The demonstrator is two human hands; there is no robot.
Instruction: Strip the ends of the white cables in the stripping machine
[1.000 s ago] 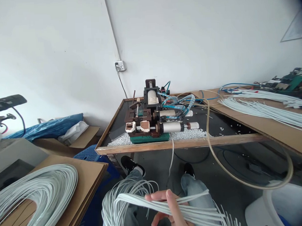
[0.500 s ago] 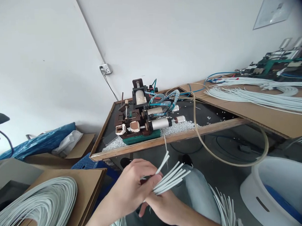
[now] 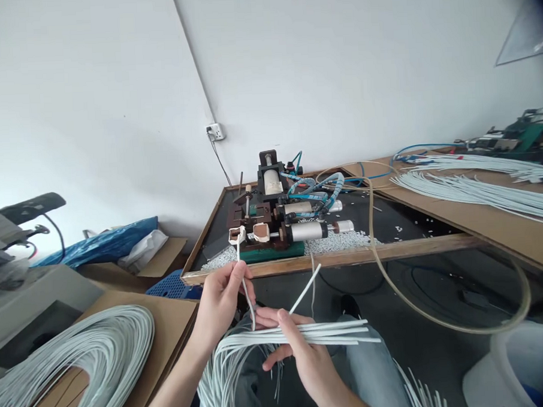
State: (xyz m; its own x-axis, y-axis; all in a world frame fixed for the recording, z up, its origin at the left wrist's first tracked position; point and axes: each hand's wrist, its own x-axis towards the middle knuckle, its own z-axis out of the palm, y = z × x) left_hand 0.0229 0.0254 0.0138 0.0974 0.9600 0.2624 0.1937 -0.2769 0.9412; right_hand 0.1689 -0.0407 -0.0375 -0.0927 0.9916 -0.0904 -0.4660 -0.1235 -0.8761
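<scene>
My right hand (image 3: 293, 346) grips a bundle of white cables (image 3: 322, 334) across my lap, their cut ends pointing right. One cable sticks up from the bundle at an angle. My left hand (image 3: 221, 295) pinches a single white cable (image 3: 242, 271) and holds its end upright, close to the left white cup of the small pneumatic machine (image 3: 276, 218) on the black-topped bench (image 3: 346, 257). White plastic bits lie piled around the machine's green base.
A large coil of white cables (image 3: 80, 356) rests on cardboard at my left. More long cables (image 3: 478, 188) lie on the cardboard-covered table at right. A clear hose (image 3: 392, 294) loops below the bench, and a white bucket (image 3: 521, 360) stands at lower right.
My left hand has pulled one cable out of the bundle and raised it toward the machine. My right hand has turned the bundle so its ends lie level, pointing right.
</scene>
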